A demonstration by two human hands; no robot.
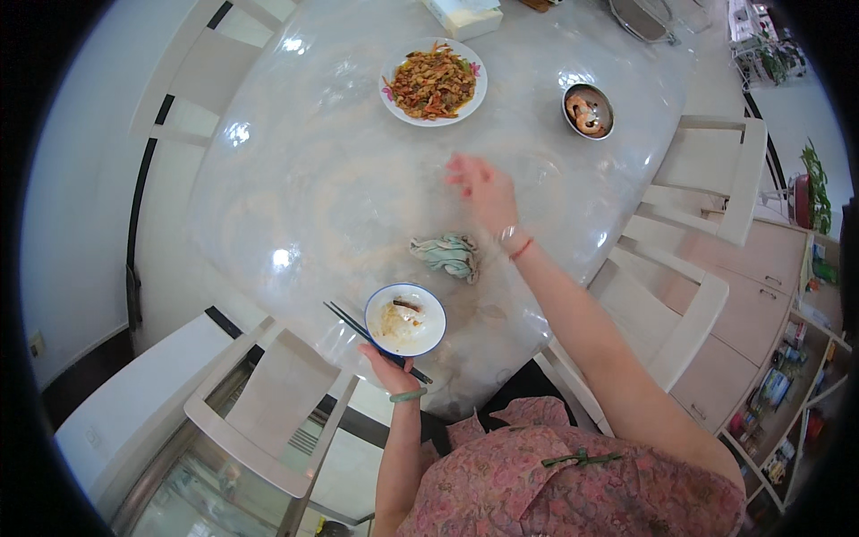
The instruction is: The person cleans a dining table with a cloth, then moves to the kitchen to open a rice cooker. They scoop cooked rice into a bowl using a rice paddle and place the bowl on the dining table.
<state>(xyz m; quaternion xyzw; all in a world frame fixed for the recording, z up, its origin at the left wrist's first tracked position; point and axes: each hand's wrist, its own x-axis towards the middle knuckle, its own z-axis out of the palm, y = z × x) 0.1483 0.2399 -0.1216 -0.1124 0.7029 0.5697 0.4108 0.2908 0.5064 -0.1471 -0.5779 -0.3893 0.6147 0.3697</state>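
Note:
Near the table's front edge, my left hand (388, 369) is closed on a small white bowl (369, 332) with a blue rim, along with dark chopsticks (343, 315) pressed beneath it. Some food scraps and a brownish piece lie inside the bowl. My right hand (483, 188) is stretched out over the middle of the table, blurred by motion; its fingers look loosely apart with nothing between them. A crumpled green-and-white cloth (446, 256) lies on the table between my hands. Beyond my right hand sits a white plate (390, 100) of stir-fried food.
A small metal bowl (608, 128) holding shrimp stands at the right. At the far edge are a tissue box (465, 18) and a mesh strainer (642, 16). Pale chairs (707, 161) surround the table (304, 170). Open shelves (787, 385) with bottles stand at the right.

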